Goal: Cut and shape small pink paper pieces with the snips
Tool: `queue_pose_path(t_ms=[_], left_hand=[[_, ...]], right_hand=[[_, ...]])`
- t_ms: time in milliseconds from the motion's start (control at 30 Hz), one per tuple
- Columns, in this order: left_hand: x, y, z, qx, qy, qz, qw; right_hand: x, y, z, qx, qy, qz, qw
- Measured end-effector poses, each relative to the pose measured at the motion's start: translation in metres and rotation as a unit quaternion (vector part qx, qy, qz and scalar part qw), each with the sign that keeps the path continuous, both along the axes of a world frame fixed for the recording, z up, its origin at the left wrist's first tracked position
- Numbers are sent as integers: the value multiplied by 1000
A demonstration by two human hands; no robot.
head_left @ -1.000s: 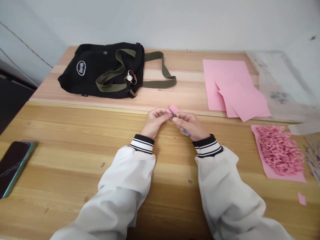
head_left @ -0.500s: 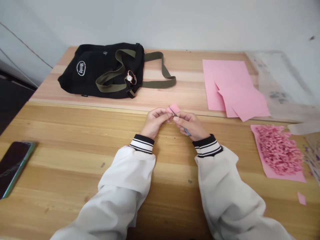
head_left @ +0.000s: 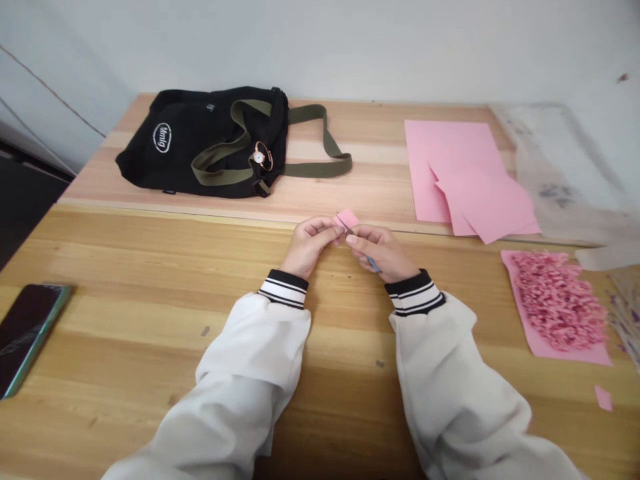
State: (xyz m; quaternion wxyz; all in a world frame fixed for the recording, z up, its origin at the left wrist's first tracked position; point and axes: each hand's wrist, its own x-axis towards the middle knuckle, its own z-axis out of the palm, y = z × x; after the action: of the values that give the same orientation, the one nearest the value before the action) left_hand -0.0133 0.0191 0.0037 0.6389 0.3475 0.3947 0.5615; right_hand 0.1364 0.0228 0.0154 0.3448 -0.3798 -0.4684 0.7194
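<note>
Both my hands meet over the middle of the wooden table [head_left: 150, 280]. My left hand [head_left: 311, 243] pinches a small pink paper piece [head_left: 347, 219] between thumb and fingers. My right hand [head_left: 383, 251] is closed round a thin metal tool [head_left: 371, 261] with a bluish end, whose tip lies against the paper piece. White sleeves with black-and-white striped cuffs cover both forearms.
A black bag [head_left: 210, 140] with an olive strap and a wristwatch [head_left: 262, 155] lies at the back left. Pink paper sheets [head_left: 465, 175] lie at the back right. A pink sheet piled with small curled paper bits [head_left: 557, 303] is at right, a phone [head_left: 27, 333] at the left edge, a pink scrap [head_left: 604, 397] at the lower right.
</note>
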Motion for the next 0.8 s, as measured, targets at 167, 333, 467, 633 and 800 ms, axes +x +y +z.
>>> queue_pose_path(t_ms=[167,333,467,633,800], left_hand=[[0,0,0,-10,-18,6,1000],[0,0,0,-11,-22,6,1000],[0,0,-1,-11,-17,6,1000],[-1,0,-1,-11,-19,5,1000],[-1,0,1,-12,-25,1,1000]], right_hand=[[0,1,-2,7,3,0,1000],[-1,1,-2,12,-13,1,1000],[-1,1,-1,9,-23,4,1000],[-1,0,0,9,-15,1,1000],[-1,1,-1,11,-8,1,1000]])
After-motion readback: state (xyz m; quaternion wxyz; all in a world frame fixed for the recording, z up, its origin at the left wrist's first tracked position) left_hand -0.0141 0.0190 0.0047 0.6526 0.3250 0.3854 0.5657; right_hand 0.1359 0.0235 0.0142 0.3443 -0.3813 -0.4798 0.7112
